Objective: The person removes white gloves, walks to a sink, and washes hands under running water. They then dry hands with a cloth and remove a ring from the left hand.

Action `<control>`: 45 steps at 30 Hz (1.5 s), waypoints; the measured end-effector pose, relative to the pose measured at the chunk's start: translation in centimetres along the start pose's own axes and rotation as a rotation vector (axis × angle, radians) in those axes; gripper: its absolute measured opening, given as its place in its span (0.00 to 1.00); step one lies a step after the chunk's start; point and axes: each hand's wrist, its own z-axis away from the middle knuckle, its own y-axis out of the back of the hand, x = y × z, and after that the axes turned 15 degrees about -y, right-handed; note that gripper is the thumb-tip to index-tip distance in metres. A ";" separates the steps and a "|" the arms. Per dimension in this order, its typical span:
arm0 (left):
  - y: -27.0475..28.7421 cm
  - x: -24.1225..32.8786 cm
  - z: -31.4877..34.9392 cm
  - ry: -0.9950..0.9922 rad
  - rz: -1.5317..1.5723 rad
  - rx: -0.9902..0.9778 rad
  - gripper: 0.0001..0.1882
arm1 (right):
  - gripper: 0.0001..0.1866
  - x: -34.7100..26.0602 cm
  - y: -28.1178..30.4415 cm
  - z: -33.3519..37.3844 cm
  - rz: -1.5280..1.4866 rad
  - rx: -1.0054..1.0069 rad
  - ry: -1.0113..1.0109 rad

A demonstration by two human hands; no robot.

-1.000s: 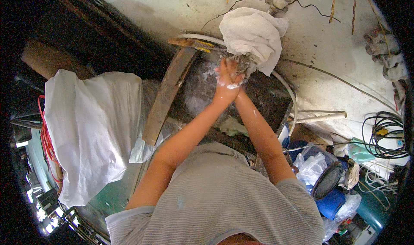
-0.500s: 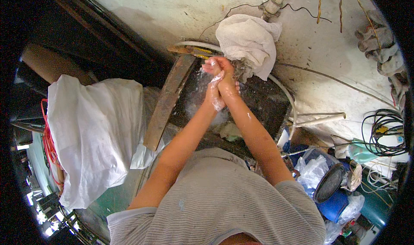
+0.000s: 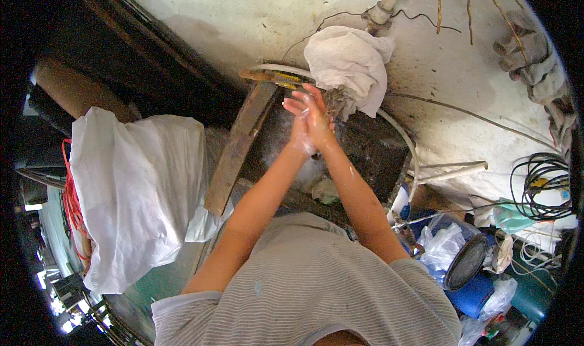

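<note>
My left hand and my right hand are pressed together, wet and streaked with white suds. The right hand's fingers stretch upward, apart from one another. Most of the left hand's fingers are hidden behind the right hand; fingertips show at its right edge, so the left seems wrapped round it. A bunched white cloth hangs just beyond the hands. Below them is a dark basin-like hollow with a blurred whitish patch, perhaps splashing water. A yellow-marked brush-like tool lies past the fingers.
A wooden board slants at the left, beside a large white sack. A pale hose curves round the right side. Black cable coils hang on the wall. Blue containers and plastic bags crowd the lower right.
My hands have shifted against each other, and the right fingers now stretch up more. Less white lather shows on the left hand and wrist. The view has shifted slightly.
</note>
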 end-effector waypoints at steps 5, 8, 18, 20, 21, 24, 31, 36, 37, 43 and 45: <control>0.8 0.6 -0.8 -0.109 -0.618 0.041 0.16 | 0.16 -0.2 -0.7 -0.2 0.344 0.048 0.208; -0.1 0.4 0.0 -0.145 -0.864 0.027 0.18 | 0.14 -1.1 1.4 -0.3 0.736 -0.029 0.381; -2.6 -0.5 1.1 0.147 0.031 -0.013 0.20 | 0.14 -1.6 2.0 2.8 1.189 0.451 0.184; -2.5 -2.6 -0.5 0.060 0.119 0.010 0.14 | 0.16 -0.6 7.8 -0.2 0.608 0.202 0.089; -2.6 -2.9 -1.7 -0.076 0.069 0.060 0.12 | 0.17 -0.1 10.4 -0.9 0.398 0.108 0.048; -4.9 2.1 -3.1 -0.042 -0.136 0.198 0.07 | 0.10 -5.8 1.4 5.8 0.557 0.274 0.126; -1.6 -0.6 -6.7 -0.037 -0.691 0.165 0.14 | 0.16 -16.0 -1.1 5.4 1.235 0.789 0.854; -2.6 -3.2 -4.4 -0.253 -0.539 0.041 0.15 | 0.17 -18.4 -0.7 5.2 1.242 0.781 0.509; -2.5 -2.3 -4.3 -0.333 -0.809 -0.041 0.14 | 0.15 -18.7 -0.5 6.1 1.154 0.872 0.579; 0.0 1.5 -6.0 -0.655 -1.624 -0.290 0.19 | 0.20 -22.3 3.4 17.2 0.669 0.553 0.900; -1.3 1.2 -6.0 -0.252 -1.362 -0.055 0.18 | 0.22 -20.9 5.7 20.1 0.638 0.636 0.856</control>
